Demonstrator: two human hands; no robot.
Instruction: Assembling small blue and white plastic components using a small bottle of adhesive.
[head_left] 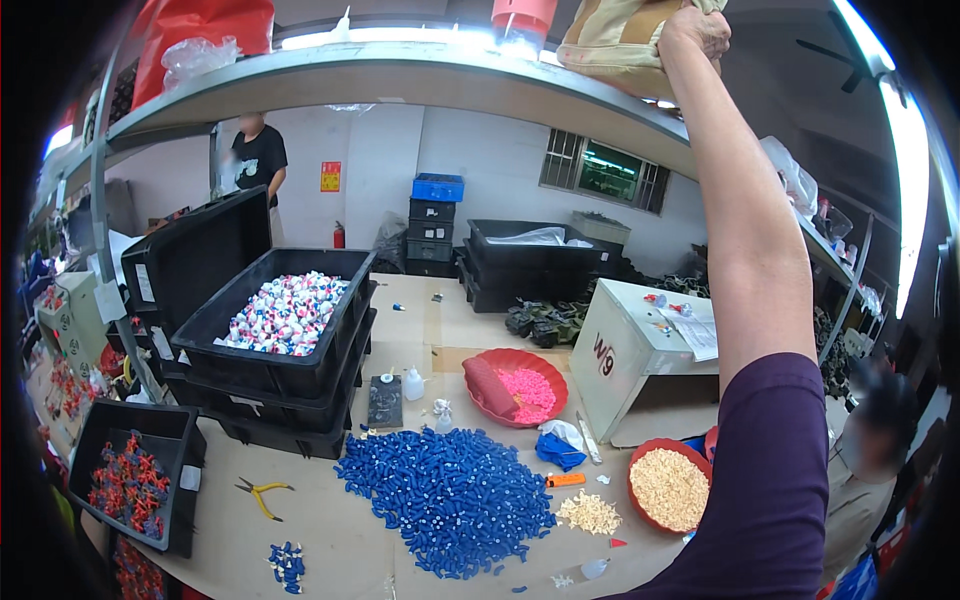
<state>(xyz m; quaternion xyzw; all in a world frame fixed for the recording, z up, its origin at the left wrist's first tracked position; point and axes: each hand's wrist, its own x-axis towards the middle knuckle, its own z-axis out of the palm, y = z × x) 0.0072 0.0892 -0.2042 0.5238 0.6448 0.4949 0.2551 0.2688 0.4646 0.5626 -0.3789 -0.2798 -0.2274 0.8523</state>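
Note:
My right arm, in a dark purple sleeve, stretches up to the overhead shelf. There my right hand (694, 36) is closed on the edge of a beige and tan cloth bag (612, 45) on the shelf. My left hand is out of the picture. Below, on the table, lies a big heap of small blue plastic parts (450, 500). Beside it are a little pile of cream pieces (588, 513) and a red bowl of similar cream pieces (668, 490). Another red bowl (480, 408) holds pink pieces and a dark red cloth.
Stacked black crates (270, 375) hold white, red and blue parts at left; a smaller black bin (185, 480) holds red and dark figures. Yellow-handled pliers (265, 498) and an orange cutter (565, 480) lie on the table. The metal shelf (400, 75) spans overhead. Co-workers are at back left and far right.

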